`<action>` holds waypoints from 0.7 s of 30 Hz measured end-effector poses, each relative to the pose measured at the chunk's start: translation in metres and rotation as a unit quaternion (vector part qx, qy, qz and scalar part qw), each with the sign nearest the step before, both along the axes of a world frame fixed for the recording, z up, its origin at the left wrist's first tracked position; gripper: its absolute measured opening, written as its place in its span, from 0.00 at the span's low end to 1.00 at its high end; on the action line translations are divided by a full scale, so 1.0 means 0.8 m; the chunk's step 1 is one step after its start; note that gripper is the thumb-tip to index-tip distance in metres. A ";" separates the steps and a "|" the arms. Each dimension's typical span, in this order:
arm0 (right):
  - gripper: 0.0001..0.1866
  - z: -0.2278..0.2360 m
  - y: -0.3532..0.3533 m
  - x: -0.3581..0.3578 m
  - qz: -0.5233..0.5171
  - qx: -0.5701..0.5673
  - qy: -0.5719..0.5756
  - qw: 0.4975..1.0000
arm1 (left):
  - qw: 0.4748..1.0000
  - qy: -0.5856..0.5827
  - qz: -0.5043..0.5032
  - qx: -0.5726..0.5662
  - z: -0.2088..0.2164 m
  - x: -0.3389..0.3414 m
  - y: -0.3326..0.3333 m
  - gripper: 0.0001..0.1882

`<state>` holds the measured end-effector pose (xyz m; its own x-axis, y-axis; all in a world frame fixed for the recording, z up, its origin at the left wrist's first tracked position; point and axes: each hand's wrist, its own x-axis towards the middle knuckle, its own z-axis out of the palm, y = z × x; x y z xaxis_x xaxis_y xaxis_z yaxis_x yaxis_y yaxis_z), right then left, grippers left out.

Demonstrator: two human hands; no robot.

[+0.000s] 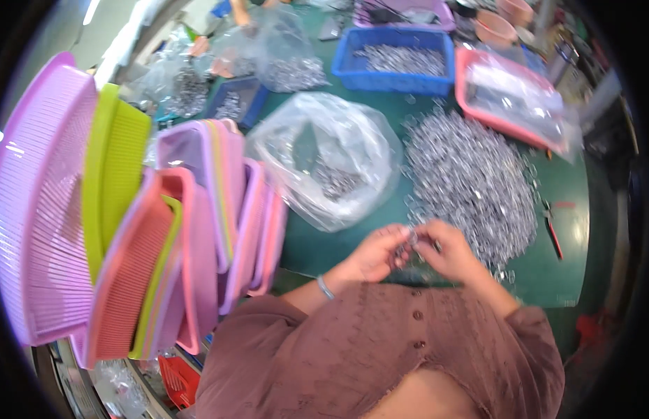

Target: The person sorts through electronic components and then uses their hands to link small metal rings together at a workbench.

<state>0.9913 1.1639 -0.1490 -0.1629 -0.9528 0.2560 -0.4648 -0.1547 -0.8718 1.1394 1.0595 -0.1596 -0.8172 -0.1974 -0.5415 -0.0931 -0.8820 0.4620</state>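
My left hand [381, 253] and my right hand [446, 250] meet just in front of my body, at the table's near edge. Between their fingertips is a small shiny metal piece [413, 238], its exact shape too small to tell. The fingers of both hands are closed, and the left ones curl over what look like more such pieces. Right beyond my right hand spreads a large heap of small silvery metal pieces [471, 181], some of them ring-like. Farther off to the left of my hands stands an open clear plastic bag [324, 202] with a few metal pieces at its bottom.
Stacked plastic baskets in purple [48, 209], lime green [118, 167] and pink crowd the left side. A blue tray [394, 82] of metal pieces and a pink tray [509, 126] with plastic packets sit at the back. Red-handled pliers [553, 234] lie right. Another person's hand [240, 12] shows far back.
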 end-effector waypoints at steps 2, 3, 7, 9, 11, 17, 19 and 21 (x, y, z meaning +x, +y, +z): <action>0.11 -0.005 0.005 -0.001 -0.019 0.005 -0.044 0.999 | 0.999 0.046 0.014 -0.025 0.002 -0.005 0.003 0.07; 0.12 -0.002 0.008 0.001 -0.031 0.009 -0.072 0.997 | 0.998 0.051 0.025 -0.037 0.002 -0.008 0.004 0.07; 0.12 0.007 0.024 0.009 -0.013 0.009 -0.175 0.984 | 0.993 0.101 0.047 -0.030 -0.003 -0.007 0.018 0.06; 0.11 0.003 0.036 0.020 -0.009 -0.014 -0.199 0.980 | 0.990 0.133 0.044 -0.013 -0.010 -0.002 0.029 0.07; 0.10 -0.006 0.052 0.031 -0.017 -0.015 -0.213 0.977 | 0.989 0.148 0.028 -0.003 -0.026 0.007 0.042 0.07; 0.05 -0.013 0.099 0.076 -0.052 -0.047 -0.180 0.981 | 0.987 0.163 -0.005 0.003 -0.034 0.043 0.087 0.09; 0.05 -0.011 0.108 0.087 -0.054 -0.037 -0.209 0.976 | 0.986 0.164 -0.005 -0.012 -0.034 0.053 0.094 0.09; 0.06 -0.008 0.114 0.096 -0.063 -0.038 -0.218 0.973 | 0.988 0.148 0.002 -0.047 -0.029 0.061 0.100 0.09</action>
